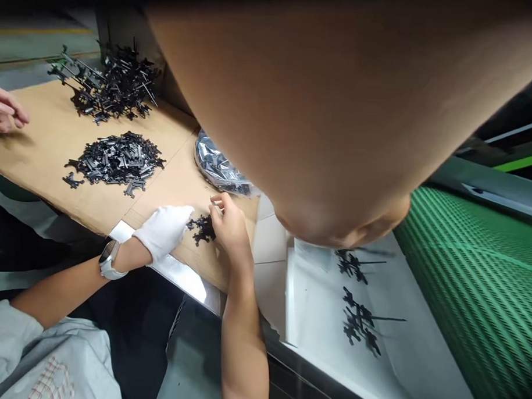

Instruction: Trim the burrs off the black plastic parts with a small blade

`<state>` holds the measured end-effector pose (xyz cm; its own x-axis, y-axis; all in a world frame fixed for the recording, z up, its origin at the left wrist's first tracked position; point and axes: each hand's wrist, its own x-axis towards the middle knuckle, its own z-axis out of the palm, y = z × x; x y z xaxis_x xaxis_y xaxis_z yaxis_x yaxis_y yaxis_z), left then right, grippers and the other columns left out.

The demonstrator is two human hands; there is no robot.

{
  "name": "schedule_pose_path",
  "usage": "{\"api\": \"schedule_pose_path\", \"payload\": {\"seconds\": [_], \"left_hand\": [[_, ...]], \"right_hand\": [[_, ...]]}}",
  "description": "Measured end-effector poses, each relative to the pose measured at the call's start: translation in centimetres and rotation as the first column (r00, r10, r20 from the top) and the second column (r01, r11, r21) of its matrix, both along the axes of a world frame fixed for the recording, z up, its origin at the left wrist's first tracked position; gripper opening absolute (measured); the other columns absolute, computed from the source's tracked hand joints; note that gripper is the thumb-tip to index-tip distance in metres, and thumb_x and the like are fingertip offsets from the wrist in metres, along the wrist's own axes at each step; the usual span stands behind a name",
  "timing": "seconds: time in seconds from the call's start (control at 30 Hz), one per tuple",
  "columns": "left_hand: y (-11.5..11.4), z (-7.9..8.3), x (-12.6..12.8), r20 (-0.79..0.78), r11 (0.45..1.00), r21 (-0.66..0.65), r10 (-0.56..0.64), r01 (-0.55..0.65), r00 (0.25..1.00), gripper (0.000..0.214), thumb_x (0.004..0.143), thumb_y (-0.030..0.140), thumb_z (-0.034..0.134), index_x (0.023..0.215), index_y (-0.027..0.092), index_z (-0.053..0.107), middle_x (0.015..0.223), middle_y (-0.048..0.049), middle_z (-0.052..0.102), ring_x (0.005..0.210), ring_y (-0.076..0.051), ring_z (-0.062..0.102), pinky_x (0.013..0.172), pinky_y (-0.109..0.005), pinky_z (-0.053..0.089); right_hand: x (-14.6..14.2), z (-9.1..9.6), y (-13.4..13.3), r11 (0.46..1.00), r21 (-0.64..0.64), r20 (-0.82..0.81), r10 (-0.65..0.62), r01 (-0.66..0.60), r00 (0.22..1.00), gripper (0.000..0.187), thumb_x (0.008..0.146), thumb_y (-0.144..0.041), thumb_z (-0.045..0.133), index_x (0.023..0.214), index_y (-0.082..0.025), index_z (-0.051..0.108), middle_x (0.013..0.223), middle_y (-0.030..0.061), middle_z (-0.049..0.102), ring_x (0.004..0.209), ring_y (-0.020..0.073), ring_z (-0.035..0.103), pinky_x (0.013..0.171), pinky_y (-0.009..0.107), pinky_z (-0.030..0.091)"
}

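Note:
My left hand (pixel 163 231), in a white glove with a watch (pixel 109 253) at the wrist, is closed at the cardboard's front edge. Its fingertips meet a small cluster of black plastic parts (pixel 202 229); anything inside the glove's grip is hidden. From the other side, my bare right hand (pixel 231 224) curls over this cluster, thumb and forefinger bent together. Its palm covers part of the black pieces. Farther left on the cardboard lies a heap of loose black plastic parts (pixel 121 158). Behind it rises a tangled pile of black parts still on their stems (pixel 117 81).
Another person's forearm (pixel 321 120) fills the upper middle, close to the camera. Another person's hand (pixel 6 110) is at far left. A clear bag of black parts (pixel 221 166) sits behind my hands. Black stemmed clusters (pixel 360 322) lie on a white surface beside a green ridged belt (pixel 485 277).

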<state>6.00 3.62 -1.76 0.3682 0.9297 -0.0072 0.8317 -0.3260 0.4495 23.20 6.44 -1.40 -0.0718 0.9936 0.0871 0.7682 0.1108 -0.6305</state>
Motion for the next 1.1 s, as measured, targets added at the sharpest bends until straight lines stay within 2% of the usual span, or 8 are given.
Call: {"api": "schedule_pose_path", "payload": {"seconds": [0.13, 0.3, 0.5, 0.67, 0.77, 0.87, 1.0, 1.1], "left_hand": [[0.5, -0.3, -0.2, 0.048, 1.0, -0.01, -0.013, 0.014, 0.999, 0.028, 0.091, 0.008, 0.044, 0.108, 0.01, 0.067, 0.093, -0.017, 0.074, 0.09, -0.032, 0.073, 0.087, -0.046, 0.058], [1.7, -0.4, -2.1, 0.282, 0.998, -0.033, 0.058, -0.051, 0.958, 0.034, 0.086, 0.012, 0.048, 0.115, 0.013, 0.065, 0.085, -0.0087, 0.072, 0.078, -0.022, 0.07, 0.081, -0.035, 0.057], [0.8, 0.3, -3.7, 0.57, 0.968, -0.153, 0.25, -0.198, 0.783, 0.025, 0.08, 0.026, 0.042, 0.094, 0.017, 0.06, 0.083, -0.0048, 0.067, 0.074, -0.018, 0.066, 0.071, -0.03, 0.058], [-1.7, 1.7, -2.4, 0.672, 0.962, -0.2, 0.274, -0.188, 0.688, 0.012, 0.081, 0.028, 0.043, 0.082, 0.022, 0.052, 0.079, -0.0012, 0.061, 0.075, -0.016, 0.061, 0.072, -0.028, 0.057], [-3.3, 2.5, -2.1, 0.744, 0.951, -0.263, 0.308, -0.164, 0.592, 0.014, 0.085, 0.033, 0.046, 0.085, 0.022, 0.055, 0.08, -0.0011, 0.064, 0.069, -0.015, 0.061, 0.065, -0.027, 0.057], [-4.6, 2.9, -2.2, 0.798, 0.944, -0.269, 0.329, -0.191, 0.504, 0.024, 0.087, 0.038, 0.048, 0.1, 0.023, 0.061, 0.096, -0.0042, 0.074, 0.078, -0.017, 0.07, 0.075, -0.03, 0.062], [-5.0, 3.9, -2.6, 0.731, 0.95, -0.252, 0.313, -0.185, 0.607, 0.03, 0.095, 0.048, 0.047, 0.084, 0.026, 0.063, 0.072, 0.0015, 0.069, 0.062, -0.015, 0.065, 0.065, -0.026, 0.06], [-4.8, 4.7, -2.9, 0.69, 0.955, -0.22, 0.295, -0.197, 0.661, 0.034, 0.096, 0.051, 0.046, 0.079, 0.026, 0.062, 0.064, 0.0029, 0.062, 0.054, -0.014, 0.059, 0.055, -0.025, 0.055]], "right_hand": [[-0.3, 0.1, -0.2, 1.0, 0.024, -0.049, -0.012, 0.013, 0.999, 0.037, 0.099, -0.037, 0.065, 0.131, -0.019, 0.061, 0.132, 0.0101, 0.064, 0.111, 0.0251, 0.067, 0.093, 0.047, 0.059], [-0.9, 1.2, -0.8, 0.997, 0.081, -0.167, 0.013, 0.001, 0.986, 0.021, 0.1, -0.032, 0.061, 0.115, -0.018, 0.066, 0.113, 0.0081, 0.071, 0.102, 0.0229, 0.069, 0.09, 0.043, 0.058], [-3.1, 3.0, -2.8, 0.978, 0.128, -0.422, 0.202, -0.163, 0.884, 0.018, 0.088, -0.035, 0.07, 0.1, -0.023, 0.064, 0.082, -0.0004, 0.069, 0.073, 0.0161, 0.066, 0.066, 0.028, 0.054], [-4.4, 3.3, -4.1, 0.967, 0.162, -0.613, 0.255, -0.197, 0.748, 0.018, 0.086, -0.029, 0.074, 0.1, -0.025, 0.063, 0.086, -0.0001, 0.07, 0.08, 0.015, 0.069, 0.069, 0.027, 0.057], [-4.4, 3.5, -4.5, 0.969, 0.171, -0.674, 0.245, -0.176, 0.697, 0.015, 0.087, -0.025, 0.071, 0.099, -0.026, 0.063, 0.089, 0.0012, 0.071, 0.08, 0.015, 0.07, 0.062, 0.024, 0.056], [-4.4, 3.8, -4.8, 0.973, 0.175, -0.724, 0.23, -0.15, 0.65, 0.016, 0.086, -0.021, 0.072, 0.099, -0.026, 0.064, 0.085, 0.0001, 0.07, 0.077, 0.0145, 0.07, 0.059, 0.023, 0.056], [-4.5, 4.1, -5.4, 0.968, 0.211, -0.772, 0.252, -0.139, 0.584, 0.021, 0.084, -0.012, 0.072, 0.098, -0.027, 0.067, 0.084, -0.0014, 0.07, 0.076, 0.0132, 0.07, 0.06, 0.022, 0.056], [-4.1, 4.3, -5.7, 0.943, 0.296, -0.705, 0.323, -0.151, 0.632, 0.022, 0.092, -0.011, 0.066, 0.102, -0.03, 0.069, 0.087, -0.0011, 0.071, 0.081, 0.0142, 0.07, 0.066, 0.026, 0.058]]}}
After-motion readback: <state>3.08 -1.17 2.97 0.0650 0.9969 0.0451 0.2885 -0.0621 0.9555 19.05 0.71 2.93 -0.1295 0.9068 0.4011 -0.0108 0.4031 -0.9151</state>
